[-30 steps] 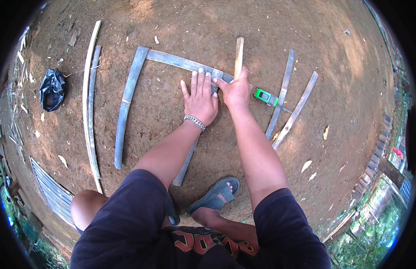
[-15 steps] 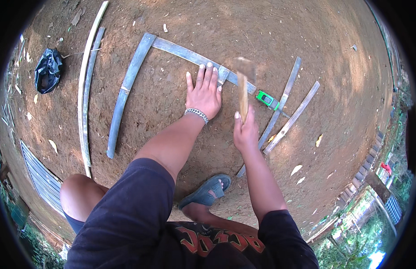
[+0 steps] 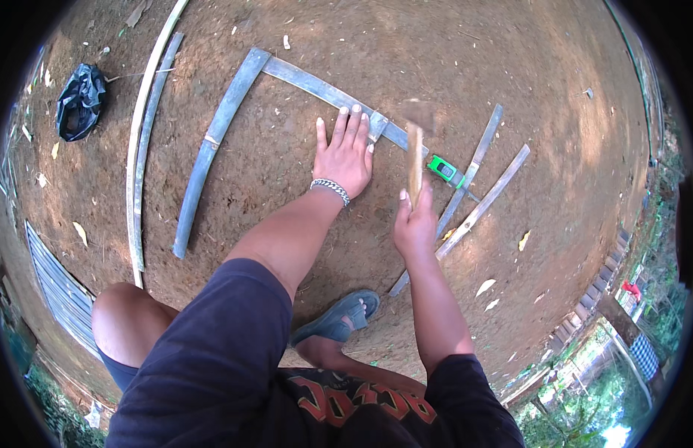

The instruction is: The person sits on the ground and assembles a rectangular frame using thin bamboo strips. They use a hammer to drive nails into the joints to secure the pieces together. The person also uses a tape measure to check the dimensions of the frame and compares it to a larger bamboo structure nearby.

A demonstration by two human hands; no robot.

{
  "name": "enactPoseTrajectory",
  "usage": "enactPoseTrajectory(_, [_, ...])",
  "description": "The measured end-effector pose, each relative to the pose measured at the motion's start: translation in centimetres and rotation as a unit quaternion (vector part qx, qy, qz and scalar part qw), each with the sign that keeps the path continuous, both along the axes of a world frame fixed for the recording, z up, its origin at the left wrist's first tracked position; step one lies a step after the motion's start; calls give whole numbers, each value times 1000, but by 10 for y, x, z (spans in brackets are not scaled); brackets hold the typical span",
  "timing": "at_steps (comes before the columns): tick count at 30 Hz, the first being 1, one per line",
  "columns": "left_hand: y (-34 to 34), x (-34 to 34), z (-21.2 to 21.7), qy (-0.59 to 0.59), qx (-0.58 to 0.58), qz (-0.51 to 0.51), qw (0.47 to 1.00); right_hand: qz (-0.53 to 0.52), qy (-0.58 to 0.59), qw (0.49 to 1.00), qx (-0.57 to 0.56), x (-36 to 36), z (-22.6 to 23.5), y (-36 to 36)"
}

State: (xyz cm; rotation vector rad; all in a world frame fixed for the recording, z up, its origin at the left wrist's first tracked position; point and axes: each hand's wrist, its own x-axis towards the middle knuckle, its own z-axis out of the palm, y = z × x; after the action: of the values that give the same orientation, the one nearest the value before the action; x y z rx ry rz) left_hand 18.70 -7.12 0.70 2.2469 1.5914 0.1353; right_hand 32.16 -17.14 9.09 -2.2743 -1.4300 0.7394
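Observation:
My left hand (image 3: 345,158) lies flat with fingers stretched, its fingertips on a grey bamboo slat (image 3: 309,86). That slat runs crosswise and meets a longer bamboo slat (image 3: 206,153) at its left end, forming a corner. Beside my fingertips a short bamboo piece (image 3: 376,128) sits against the cross slat. My right hand (image 3: 416,228) is closed round the wooden handle of a hammer (image 3: 415,166). The hammer's head is blurred and appears above the cross slat's right end; its exact height I cannot tell. A green tape measure (image 3: 443,169) rests just right of the hammer.
Two bamboo strips (image 3: 481,200) lie on the dirt at the right, partly beyond my right forearm. Long strips (image 3: 139,160) lie at the left, near a black plastic bag (image 3: 80,104). Corrugated sheet (image 3: 59,284) lies lower left. My sandalled foot (image 3: 339,317) is between my arms.
The hammer and my right hand have shifted slightly rightward relative to the cross slat. My left hand keeps its place on the slat. The whole view has moved a little.

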Motion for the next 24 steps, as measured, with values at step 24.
enactPoseTrajectory(24, [-2, 0, -6, -9, 10, 1, 1000, -88, 56, 986, 130, -8, -7, -8])
